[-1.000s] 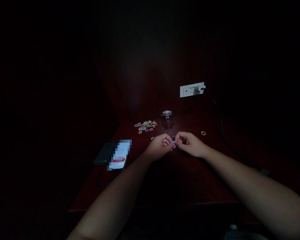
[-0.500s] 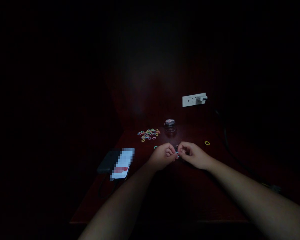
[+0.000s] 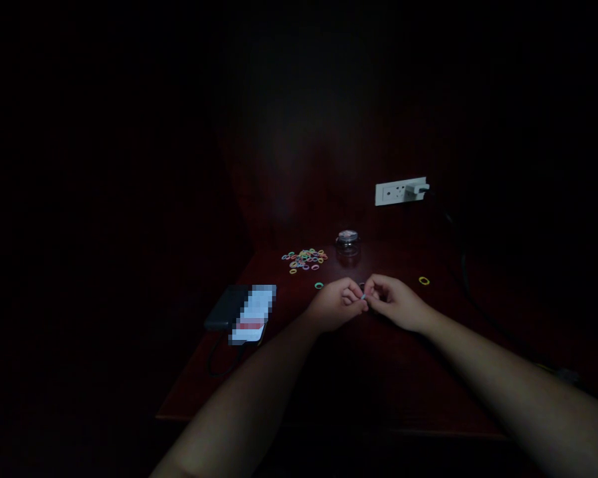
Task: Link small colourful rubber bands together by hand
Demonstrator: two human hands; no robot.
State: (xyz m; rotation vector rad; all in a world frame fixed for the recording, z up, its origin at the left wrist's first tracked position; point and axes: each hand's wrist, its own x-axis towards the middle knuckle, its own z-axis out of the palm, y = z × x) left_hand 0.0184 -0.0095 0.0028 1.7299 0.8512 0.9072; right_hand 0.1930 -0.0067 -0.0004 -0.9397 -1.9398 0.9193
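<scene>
My left hand [image 3: 336,305] and my right hand [image 3: 396,302] meet fingertip to fingertip above the dark red table. Both are closed in a pinch on a small light blue hair tie [image 3: 363,297], mostly covered by the fingers. A green hair tie [image 3: 319,285] lies just beyond my left hand. Behind the fingertips, part of a pinkish hair tie [image 3: 362,285] shows. To the right of my right hand rests a yellow hair tie [image 3: 424,281]. Farther back on the left is a loose pile of many-coloured hair ties [image 3: 305,259].
A clear round container [image 3: 347,243] stands near the back wall. Left of my arms lie a lit phone [image 3: 254,315] and a dark flat block [image 3: 225,307] with a cable. A wall socket [image 3: 400,191] holds a plug, its black cable [image 3: 464,269] running down the right side.
The whole view has shifted, so the table things sit farther right and higher. Both hands keep their pinch on the light blue hair tie; the green one beyond my left hand shows more fully.
</scene>
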